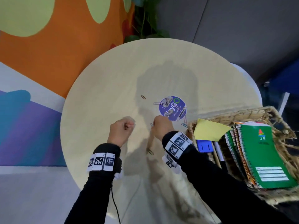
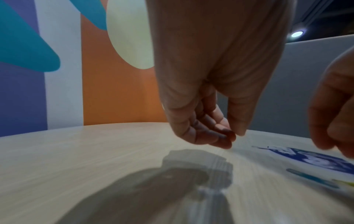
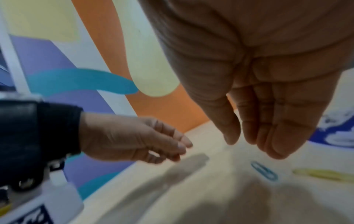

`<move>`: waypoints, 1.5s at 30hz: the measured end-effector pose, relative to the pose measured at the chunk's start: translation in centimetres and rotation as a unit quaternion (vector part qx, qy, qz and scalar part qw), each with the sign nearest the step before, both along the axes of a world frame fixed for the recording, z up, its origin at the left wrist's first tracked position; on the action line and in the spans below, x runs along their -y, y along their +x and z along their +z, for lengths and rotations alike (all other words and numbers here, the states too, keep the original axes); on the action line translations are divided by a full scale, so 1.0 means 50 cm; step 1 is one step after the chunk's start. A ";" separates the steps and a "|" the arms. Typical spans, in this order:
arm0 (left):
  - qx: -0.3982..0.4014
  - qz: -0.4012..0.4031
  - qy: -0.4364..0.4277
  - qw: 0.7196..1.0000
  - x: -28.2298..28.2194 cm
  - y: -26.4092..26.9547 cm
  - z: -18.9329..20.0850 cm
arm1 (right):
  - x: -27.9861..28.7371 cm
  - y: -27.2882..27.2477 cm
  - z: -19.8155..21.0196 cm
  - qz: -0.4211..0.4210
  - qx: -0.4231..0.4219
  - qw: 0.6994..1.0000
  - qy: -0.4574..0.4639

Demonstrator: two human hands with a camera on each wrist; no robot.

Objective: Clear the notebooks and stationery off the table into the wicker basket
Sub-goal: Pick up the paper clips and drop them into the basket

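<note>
Both hands hover low over the round pale tabletop [image 1: 100, 88]; the left hand [image 1: 120, 131] has its fingers [image 2: 220, 136] curled loosely inward toward the thumb, and nothing can be made out between them; the right hand [image 1: 162, 125] reaches down with its fingers [image 3: 275, 136] nearly straight and close together, their tips just above a blue paper clip [image 3: 264, 171] lying flat on the wood, not touching it as far as the right wrist view shows.

A round purple sticker [image 1: 172, 108] lies near the middle of the tabletop, with several paper clips on and around it; a brown paper clip [image 1: 143, 97] lies apart to its left, and another dark paper clip [image 1: 150, 152] lies nearer the person, between the two forearms.

The wicker basket [image 1: 278, 126] sits at the right edge of the tabletop; inside it stand spiral notebooks with a green notebook [image 1: 265, 152] on top, a yellow sheet [image 1: 210, 130], a blue object [image 1: 205, 146] and some pens [image 1: 218, 152]; behind the tabletop the wall [image 1: 48, 46] is painted orange, purple and teal.
</note>
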State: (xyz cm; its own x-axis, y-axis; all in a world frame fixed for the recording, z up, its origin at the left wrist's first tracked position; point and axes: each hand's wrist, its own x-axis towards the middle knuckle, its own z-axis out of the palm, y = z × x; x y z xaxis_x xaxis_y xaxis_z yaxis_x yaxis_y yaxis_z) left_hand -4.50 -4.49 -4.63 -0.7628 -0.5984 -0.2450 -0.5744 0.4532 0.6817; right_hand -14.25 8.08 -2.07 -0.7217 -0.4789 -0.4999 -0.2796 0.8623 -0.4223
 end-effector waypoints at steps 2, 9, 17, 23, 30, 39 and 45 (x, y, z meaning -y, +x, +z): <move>-0.005 -0.006 -0.002 1.000 0.024 -0.019 -0.006 | 0.022 -0.003 -0.023 -0.006 -0.007 1.000 0.030; -0.015 -0.070 -0.071 0.995 0.126 -0.174 -0.002 | 0.055 -0.021 -0.077 -0.028 -0.026 0.998 0.053; 0.021 -0.190 -0.102 0.976 0.138 -0.291 -0.054 | 0.051 -0.028 -0.107 -0.043 -0.010 0.998 0.050; 0.053 -0.230 -0.137 0.962 0.136 -0.325 -0.075 | 0.034 -0.011 -0.056 -0.030 0.015 0.999 0.016; 0.091 -0.246 -0.165 0.951 0.128 -0.339 -0.082 | -0.089 -0.007 0.205 0.003 -0.025 0.989 -0.147; -0.048 -0.163 -0.106 0.980 0.048 -0.255 0.105 | -0.367 -0.081 0.177 0.160 0.056 0.978 0.125; -0.109 -0.144 -0.018 0.983 -0.119 -0.089 0.268 | -0.383 -0.070 0.054 0.306 0.098 0.903 0.286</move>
State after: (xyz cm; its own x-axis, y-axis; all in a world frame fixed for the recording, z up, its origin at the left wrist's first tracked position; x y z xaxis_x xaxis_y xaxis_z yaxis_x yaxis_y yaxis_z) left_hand -8.98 1.45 8.80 -0.9342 -0.3545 -0.0403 -0.2610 0.6019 0.7547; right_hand -17.76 27.24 0.62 -0.2809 -0.3811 -0.8809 -0.7457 0.6644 -0.0497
